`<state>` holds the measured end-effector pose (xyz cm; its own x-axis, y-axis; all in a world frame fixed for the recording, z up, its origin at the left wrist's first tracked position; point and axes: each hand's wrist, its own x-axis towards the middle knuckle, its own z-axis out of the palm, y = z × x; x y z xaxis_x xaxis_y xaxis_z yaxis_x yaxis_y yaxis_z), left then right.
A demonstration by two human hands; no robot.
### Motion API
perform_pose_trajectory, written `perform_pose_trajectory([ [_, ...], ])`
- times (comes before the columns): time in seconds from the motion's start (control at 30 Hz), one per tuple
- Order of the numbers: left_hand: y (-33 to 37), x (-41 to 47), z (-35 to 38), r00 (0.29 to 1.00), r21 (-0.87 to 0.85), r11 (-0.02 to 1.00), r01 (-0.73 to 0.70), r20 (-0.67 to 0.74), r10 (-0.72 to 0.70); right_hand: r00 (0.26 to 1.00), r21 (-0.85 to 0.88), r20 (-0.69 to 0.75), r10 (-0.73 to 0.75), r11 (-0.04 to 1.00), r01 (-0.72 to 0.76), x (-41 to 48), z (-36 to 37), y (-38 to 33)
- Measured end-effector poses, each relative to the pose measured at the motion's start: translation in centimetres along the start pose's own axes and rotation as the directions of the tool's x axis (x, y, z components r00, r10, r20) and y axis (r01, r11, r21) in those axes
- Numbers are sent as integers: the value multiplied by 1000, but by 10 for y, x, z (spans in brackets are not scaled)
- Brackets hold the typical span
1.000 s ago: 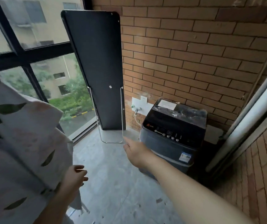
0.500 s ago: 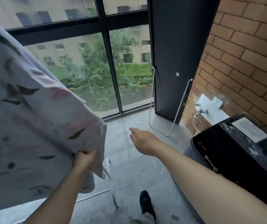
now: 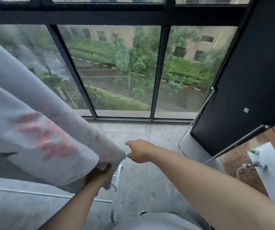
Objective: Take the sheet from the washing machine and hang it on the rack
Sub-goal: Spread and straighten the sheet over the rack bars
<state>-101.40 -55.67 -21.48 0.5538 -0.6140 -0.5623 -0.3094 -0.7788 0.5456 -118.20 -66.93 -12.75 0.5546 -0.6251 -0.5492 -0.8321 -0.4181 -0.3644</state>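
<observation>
We see the sheet (image 3: 33,138) filling the left of the frame, pale grey with pink and dark prints, blurred, and draped from the upper left down to the lower centre. The left hand (image 3: 100,173) sits under its lower corner, with the fingers curled into the fabric and gripping it; the fingertips are hidden. The right hand (image 3: 140,151) is at centre frame, just beside the sheet corner. It holds nothing and its fingers are loosely bent and close together. We can't tell if it touches the cloth. White rack (image 3: 117,178) rails show below the sheet at lower left, on the grey floor (image 3: 141,183). A window (image 3: 116,72) runs across the top. A black board (image 3: 249,80) with metal legs leans at the right, and a brick wall (image 3: 239,161) is at lower right.
</observation>
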Motion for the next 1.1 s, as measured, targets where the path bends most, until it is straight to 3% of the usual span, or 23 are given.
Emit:
perform_pose_trajectory([
  [0.1,18,-10,0,995,-105,989,104,3,-104,982,-136,123,-142,978,158,48,-12,-9],
  [0.17,16,-5,4,994,-39,994,100,-41,-101,949,-196,224,-222,944,267,72,-14,-18],
  [0.23,10,0,10,992,40,994,100,-87,-96,885,-269,355,-301,874,405,95,-16,-32],
  [0.3,12,-4,21,970,17,976,216,-117,-213,795,-336,476,-376,757,560,115,-16,-43],
  [0.4,31,-8,49,880,-123,909,399,-225,-417,645,-375,598,-475,546,749,127,-24,-44],
  [0.5,57,-6,67,806,-194,876,442,-343,-483,535,-322,642,-549,441,838,125,-39,-32],
  [0.57,72,-1,71,751,-222,856,467,-411,-517,480,-281,644,-596,399,873,126,-49,-21],
  [0.63,82,-1,72,610,-412,794,446,-510,-607,494,-269,599,-630,422,866,128,-60,-14],
  [0.67,90,-7,69,584,-502,741,445,-465,-666,502,-268,574,-647,432,861,127,-63,-11],
  [0.8,105,-36,88,544,-404,747,528,-515,-662,468,-243,581,-666,407,881,124,-70,3],
  [0.97,107,-73,128,451,-581,718,383,-561,-695,410,-204,620,-669,367,908,104,-62,23],
  [1.1,102,-97,150,447,-667,685,293,-538,-715,387,-153,639,-665,383,911,76,-49,42],
])
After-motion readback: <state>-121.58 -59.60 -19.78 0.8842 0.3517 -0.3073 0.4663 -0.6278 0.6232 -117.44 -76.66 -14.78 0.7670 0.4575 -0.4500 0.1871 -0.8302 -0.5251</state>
